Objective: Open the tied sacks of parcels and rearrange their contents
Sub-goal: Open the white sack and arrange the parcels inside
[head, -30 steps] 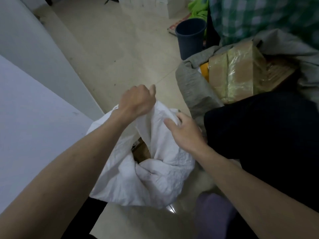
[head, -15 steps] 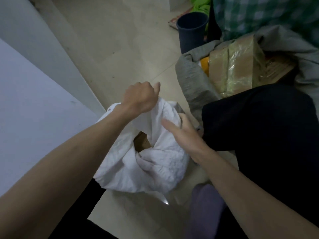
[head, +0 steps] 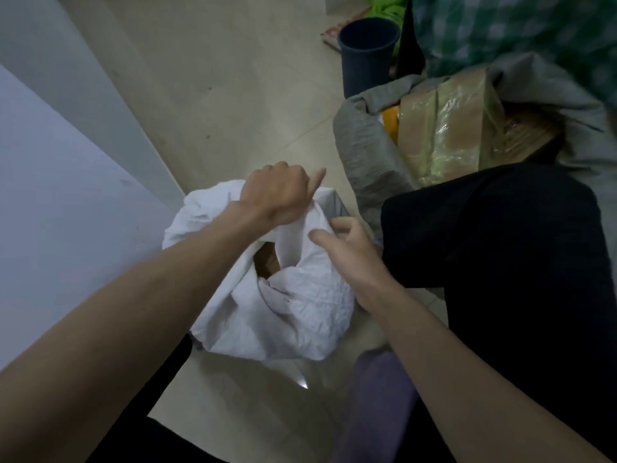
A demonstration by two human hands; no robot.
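Note:
A crumpled white woven sack (head: 300, 309) stands on the pale floor in front of me. My left hand (head: 277, 192) grips the far rim of its mouth in a fist. On the right side of the mouth lies my right hand (head: 347, 252), fingers loosely curled against the cloth. Through the gap in the mouth a brown cardboard parcel (head: 265, 262) shows inside. To the right, a grey sack (head: 364, 145) lies open with taped brown parcels (head: 447, 128) in it.
A dark blue bin (head: 365, 55) stands on the floor at the back. A white wall panel (head: 66, 195) runs along the left. My black-clad knee (head: 500, 235) is at the right, with green checked cloth (head: 500, 28) behind the grey sack.
The left hand keeps its grip on the sack rim. The right hand has shifted on the sack's right side, its fingers curling more, and the sack mouth gapes a little wider.

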